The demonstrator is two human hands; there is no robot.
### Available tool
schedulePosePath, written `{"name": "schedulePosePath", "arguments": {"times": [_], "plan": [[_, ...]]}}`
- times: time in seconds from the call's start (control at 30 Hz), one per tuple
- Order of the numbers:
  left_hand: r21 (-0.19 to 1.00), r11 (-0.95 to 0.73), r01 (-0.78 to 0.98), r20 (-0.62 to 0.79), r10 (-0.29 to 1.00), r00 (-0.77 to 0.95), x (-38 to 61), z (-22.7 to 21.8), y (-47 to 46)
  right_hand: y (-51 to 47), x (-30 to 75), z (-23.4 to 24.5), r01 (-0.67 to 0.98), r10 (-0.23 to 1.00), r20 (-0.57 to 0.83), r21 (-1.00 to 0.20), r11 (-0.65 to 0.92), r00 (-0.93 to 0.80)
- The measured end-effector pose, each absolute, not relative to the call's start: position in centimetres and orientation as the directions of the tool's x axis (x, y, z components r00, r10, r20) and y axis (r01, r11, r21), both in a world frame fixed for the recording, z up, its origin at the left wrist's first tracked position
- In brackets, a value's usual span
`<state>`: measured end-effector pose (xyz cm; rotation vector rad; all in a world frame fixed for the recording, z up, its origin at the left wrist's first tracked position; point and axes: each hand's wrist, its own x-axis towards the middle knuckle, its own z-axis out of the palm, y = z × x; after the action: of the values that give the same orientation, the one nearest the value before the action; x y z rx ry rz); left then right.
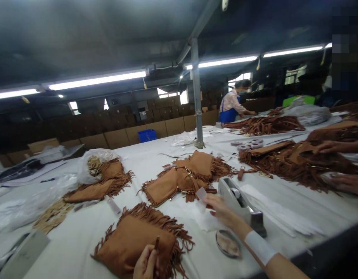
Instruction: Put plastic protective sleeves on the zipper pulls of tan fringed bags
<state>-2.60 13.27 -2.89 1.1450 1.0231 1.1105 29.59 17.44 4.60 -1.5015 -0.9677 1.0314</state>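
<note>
A brown suede bag with fringe (138,242) lies on the white table (155,162) close in front of me. My left hand (146,263) rests on its near edge, fingers closed round a thin brown strip. My right hand (218,207) reaches forward beside a grey tape dispenser (239,201), pinching a small pale piece of tape at the fingertips. A white band wraps my right wrist. Just beyond the tape lies a pile of similar fringed bags (184,176).
More fringed bags (100,182) and a clear plastic bag lie at left. Another person's hands (330,147) work on a heap of brown pieces at right. A round dish (227,243) sits near my right wrist. A person in a blue apron stands far back by a steel post (196,93).
</note>
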Motion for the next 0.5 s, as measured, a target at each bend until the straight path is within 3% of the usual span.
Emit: {"name": "schedulePosePath", "arguments": {"times": [0.13, 0.23, 0.4, 0.5], "plan": [[0.995, 0.009, -0.098, 0.010, 0.982, 0.191, -3.6, -2.1, 13.3, 16.4, 23.8, 4.5, -0.120, 0.983, -0.176, -0.976, -0.180, -0.041], [0.991, -0.048, -0.125, 0.069, 0.982, 0.174, -4.0, -1.1, 13.1, 15.4, 19.2, 3.9, -0.146, 0.954, -0.159, -0.969, -0.200, -0.255], [0.991, -0.076, -0.109, 0.099, 0.969, 0.226, -4.1, 0.4, 13.1, 14.3, 14.2, 2.4, -0.029, 0.947, 0.000, -1.000, -0.010, -0.321], [0.994, -0.094, -0.050, 0.101, 0.980, 0.172, -3.9, 0.3, 13.1, 13.9, 13.1, 1.9, 0.088, 0.937, 0.041, -0.993, 0.076, -0.346]]}}
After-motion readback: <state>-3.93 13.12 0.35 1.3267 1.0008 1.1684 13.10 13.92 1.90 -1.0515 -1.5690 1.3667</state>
